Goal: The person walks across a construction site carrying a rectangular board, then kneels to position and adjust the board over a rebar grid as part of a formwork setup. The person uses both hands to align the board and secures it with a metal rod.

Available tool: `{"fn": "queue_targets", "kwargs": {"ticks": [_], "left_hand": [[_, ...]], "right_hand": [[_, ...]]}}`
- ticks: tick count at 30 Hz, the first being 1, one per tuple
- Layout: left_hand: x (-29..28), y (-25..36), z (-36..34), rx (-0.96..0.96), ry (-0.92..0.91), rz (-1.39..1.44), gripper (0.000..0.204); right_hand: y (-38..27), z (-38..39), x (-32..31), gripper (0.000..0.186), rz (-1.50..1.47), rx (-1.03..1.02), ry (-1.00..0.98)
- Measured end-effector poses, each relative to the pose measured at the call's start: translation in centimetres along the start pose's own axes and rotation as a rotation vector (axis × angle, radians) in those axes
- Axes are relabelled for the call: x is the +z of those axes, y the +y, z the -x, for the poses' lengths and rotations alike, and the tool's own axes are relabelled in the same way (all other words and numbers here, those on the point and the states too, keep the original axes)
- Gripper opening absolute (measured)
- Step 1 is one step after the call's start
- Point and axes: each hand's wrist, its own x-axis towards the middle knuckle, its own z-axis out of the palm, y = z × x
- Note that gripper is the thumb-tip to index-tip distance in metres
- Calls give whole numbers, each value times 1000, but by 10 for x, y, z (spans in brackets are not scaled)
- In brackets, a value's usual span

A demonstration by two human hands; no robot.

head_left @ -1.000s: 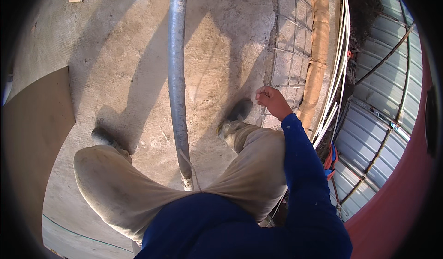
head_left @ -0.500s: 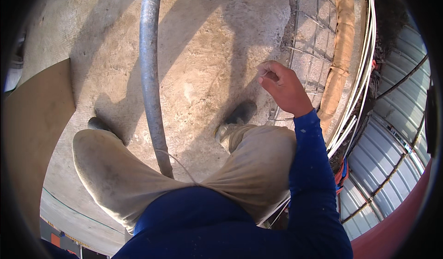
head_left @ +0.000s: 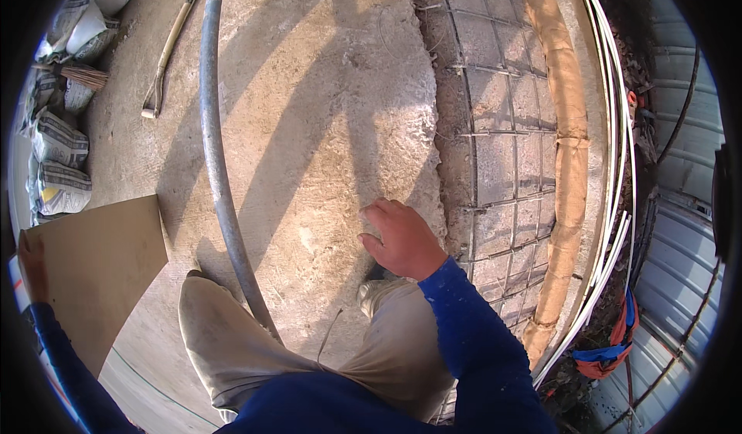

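A: Where does the board lie with respect to the long grey pipe?

B: The board is left of the pipe and apart from it; a strip of concrete floor shows between its square corner and the pipe. The left hand grasps the board's outer edge, on the side away from the pipe. The exact set of its fingers is too dim to tell.

A: And the right hand?

B: It hovers right of the pipe, well apart from it, above the floor. Thumb and fingers are loosely bent, with a moderate gap between them.

A: What bounds the room for moving?

B: Right of the pipe, a broad stretch of floor, crossed by shadows, runs to a ragged edge. Beyond that edge, farther from the pipe, come the steel mesh, the brown wrapped roll and the thin white tubes. Left of the pipe, the wooden handle slants close beside its upper part; the stacked sacks stand well out on that side. The pipe's lower end reaches the trousers, between the legs.
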Motion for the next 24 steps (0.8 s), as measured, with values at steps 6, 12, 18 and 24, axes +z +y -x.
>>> {"fn": "queue_targets", "kwargs": {"ticks": [6, 12, 18, 24], "left_hand": [[-28, 229, 15, -239, -68, 76, 65], [-58, 331, 87, -315, -150, 126, 58], [-55, 359, 167, -238, -156, 134, 33], [-140, 414, 187, -360, -385, 116, 30]], "right_hand": [[27, 34, -4, 33, 2, 132, -18], [46, 67, 8, 31, -94, 232, -113], [82, 141, 9, 35, -435, 565, -16], [153, 354, -42, 30, -335, 856, 29]]}}
